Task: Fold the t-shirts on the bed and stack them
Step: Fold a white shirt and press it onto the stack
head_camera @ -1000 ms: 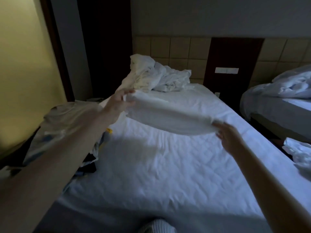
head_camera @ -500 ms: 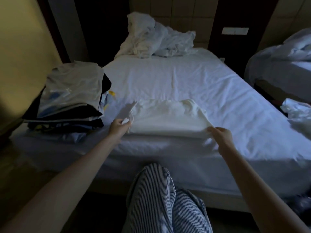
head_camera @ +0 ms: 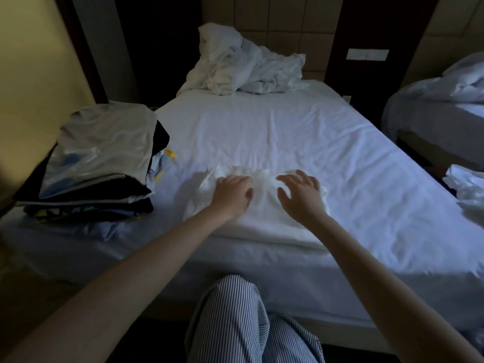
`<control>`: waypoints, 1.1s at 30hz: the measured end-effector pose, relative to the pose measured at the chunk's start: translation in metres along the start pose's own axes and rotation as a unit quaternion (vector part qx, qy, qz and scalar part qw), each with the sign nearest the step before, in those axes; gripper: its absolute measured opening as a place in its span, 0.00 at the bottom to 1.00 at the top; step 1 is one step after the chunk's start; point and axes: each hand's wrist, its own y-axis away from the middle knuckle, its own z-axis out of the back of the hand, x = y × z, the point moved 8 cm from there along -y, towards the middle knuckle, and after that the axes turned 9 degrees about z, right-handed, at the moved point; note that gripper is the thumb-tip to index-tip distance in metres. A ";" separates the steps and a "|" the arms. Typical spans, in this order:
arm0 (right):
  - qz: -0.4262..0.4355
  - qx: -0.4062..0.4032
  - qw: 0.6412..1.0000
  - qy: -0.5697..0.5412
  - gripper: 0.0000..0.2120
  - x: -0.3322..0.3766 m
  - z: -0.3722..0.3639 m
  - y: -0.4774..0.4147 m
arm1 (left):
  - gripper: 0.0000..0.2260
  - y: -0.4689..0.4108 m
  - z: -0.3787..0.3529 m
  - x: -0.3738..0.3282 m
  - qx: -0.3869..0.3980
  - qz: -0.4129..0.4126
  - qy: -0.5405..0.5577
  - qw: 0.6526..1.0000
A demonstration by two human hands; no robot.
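A white t-shirt [head_camera: 264, 218] lies partly folded on the bed [head_camera: 288, 137], near its front edge. My left hand [head_camera: 231, 192] rests on the shirt's upper left part, fingers loosely bent. Beside it, my right hand [head_camera: 300, 193] hovers over or touches the shirt's upper right part with fingers spread. Neither hand grips the cloth. A stack of folded t-shirts [head_camera: 99, 163], grey on top with dark ones beneath, sits at the bed's left front corner.
Crumpled white bedding [head_camera: 243, 64] is heaped at the head of the bed. A second bed [head_camera: 434, 111] stands at the right, with white cloth [head_camera: 468, 189] in the gap. My striped trouser leg [head_camera: 246, 323] is against the bed's front.
The white shirt came down from the air onto the bed. Both hands let go of its near corners and moved up onto its far part.
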 end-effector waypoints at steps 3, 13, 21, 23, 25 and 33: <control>0.011 0.103 0.995 0.010 0.20 -0.006 -0.037 -0.030 | 0.19 -0.026 -0.034 -0.023 0.081 -0.061 -0.043 0.994; -0.099 0.147 0.984 -0.024 0.23 -0.086 -0.089 -0.020 | 0.24 -0.061 -0.101 0.067 0.176 0.109 0.008 0.978; -0.117 0.180 0.976 -0.023 0.26 -0.088 -0.091 -0.021 | 0.25 -0.057 -0.100 0.066 0.177 0.113 0.016 0.978; -0.112 0.215 0.970 -0.011 0.26 -0.082 -0.086 -0.024 | 0.24 -0.055 -0.092 0.060 0.172 0.103 0.013 0.980; -0.090 0.235 0.968 0.024 0.25 -0.069 -0.071 -0.025 | 0.21 -0.047 -0.076 0.058 0.138 0.085 -0.005 0.987; -0.034 0.183 0.982 0.008 0.37 -0.059 -0.074 0.043 | 0.35 0.007 -0.065 0.111 0.039 0.052 0.013 0.998</control>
